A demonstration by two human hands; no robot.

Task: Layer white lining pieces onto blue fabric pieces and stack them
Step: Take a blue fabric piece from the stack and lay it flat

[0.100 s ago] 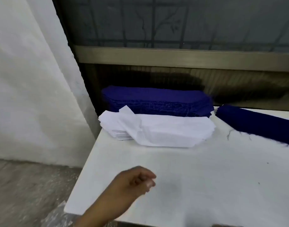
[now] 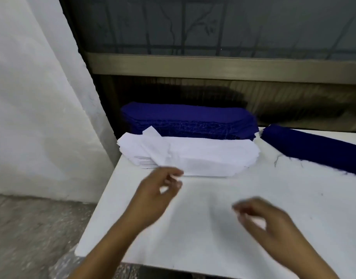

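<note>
A stack of white lining pieces (image 2: 203,156) lies at the back left of the white table (image 2: 213,238), its top piece partly folded over. Behind it stands a thick pile of blue fabric pieces (image 2: 189,119). A separate long blue fabric piece (image 2: 314,148) lies at the back right. My left hand (image 2: 159,190) hovers just in front of the white stack, fingers loosely curled and apart, holding nothing. My right hand (image 2: 263,216) is over the middle of the table, blurred, fingers apart and empty.
A white wall (image 2: 42,97) rises on the left beside the table's left edge. A dark window with a metal sill (image 2: 213,65) runs along the back. Grey floor (image 2: 32,238) shows below the table's left corner.
My left hand has moved forward toward the white stack. My right hand has come into view over the table.
</note>
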